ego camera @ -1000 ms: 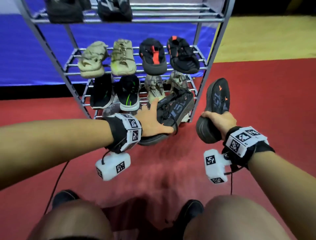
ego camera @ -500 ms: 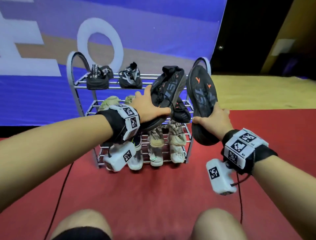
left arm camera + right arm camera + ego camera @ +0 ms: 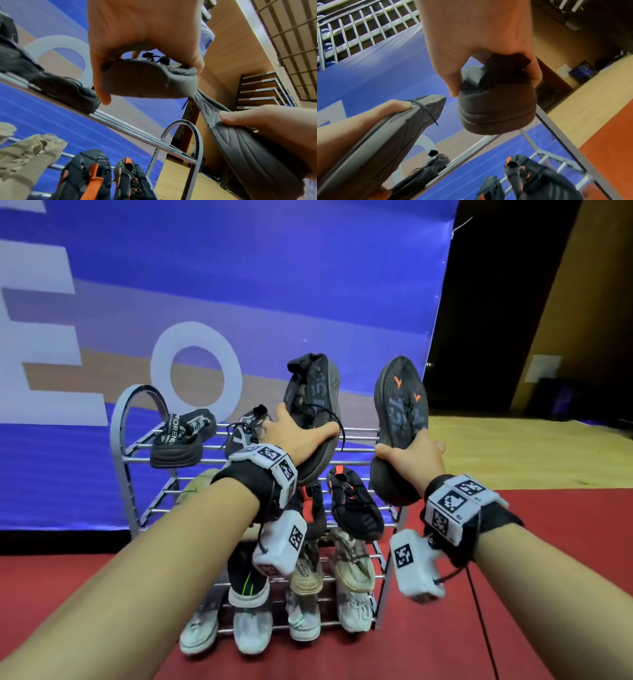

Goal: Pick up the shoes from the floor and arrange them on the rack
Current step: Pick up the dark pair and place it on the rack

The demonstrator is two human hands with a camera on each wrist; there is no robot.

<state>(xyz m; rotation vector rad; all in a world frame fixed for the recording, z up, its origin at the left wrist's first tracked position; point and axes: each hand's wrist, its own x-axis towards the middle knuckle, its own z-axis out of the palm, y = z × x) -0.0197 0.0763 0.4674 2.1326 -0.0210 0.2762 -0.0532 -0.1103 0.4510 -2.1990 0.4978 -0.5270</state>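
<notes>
My left hand (image 3: 301,436) grips the heel end of a dark grey shoe (image 3: 313,398), toe tilted up, above the right half of the rack's top shelf (image 3: 356,436). The left wrist view shows that hand (image 3: 145,44) wrapped round the shoe's heel (image 3: 147,81). My right hand (image 3: 411,453) holds the matching dark grey shoe (image 3: 399,419) with orange marks by its heel, just right of the rack. In the right wrist view its fingers (image 3: 452,83) clasp the heel (image 3: 496,106). Both shoes hang in the air.
The grey metal rack (image 3: 126,474) holds a black pair on the left of its top shelf (image 3: 178,440), a black-and-orange shoe (image 3: 356,508) below, and pale shoes (image 3: 352,577) on the lowest tiers. Red floor (image 3: 513,628) lies in front, a blue banner (image 3: 239,285) behind.
Both hands have lifted the two dark shoes from near the floor up to the level of the rack's top shelf. My view has risen with them.
</notes>
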